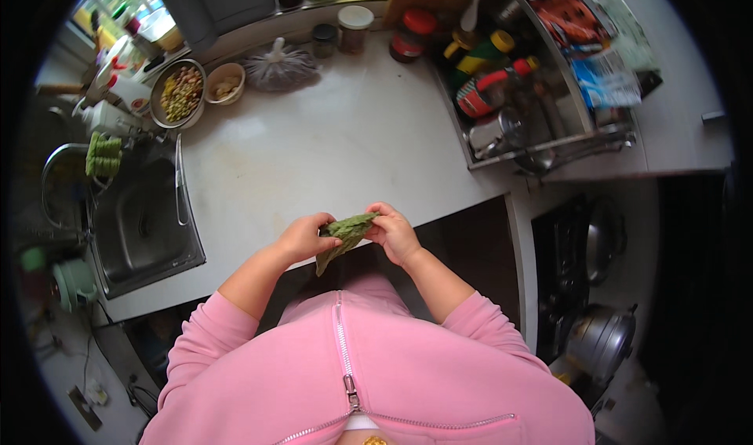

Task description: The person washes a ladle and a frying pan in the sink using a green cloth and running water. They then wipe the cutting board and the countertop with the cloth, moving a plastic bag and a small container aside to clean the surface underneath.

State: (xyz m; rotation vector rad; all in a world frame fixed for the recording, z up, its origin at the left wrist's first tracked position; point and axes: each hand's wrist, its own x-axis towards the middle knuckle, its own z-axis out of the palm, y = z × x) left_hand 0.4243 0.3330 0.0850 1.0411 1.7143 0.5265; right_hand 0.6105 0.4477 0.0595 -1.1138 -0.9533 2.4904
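Between my two hands, just over the front edge of the white countertop, is a crumpled green cloth with a ribbed texture. My left hand pinches its left side, thumb on top. At its upper right end, the fingers of my right hand grip the fabric. One corner of the cloth hangs down in front of the counter edge.
To the left lies a steel sink with a curved faucet, a green cloth draped near it. A bowl of mixed beans, a small bowl and a tied plastic bag line the back. A metal rack holds bottles at right.
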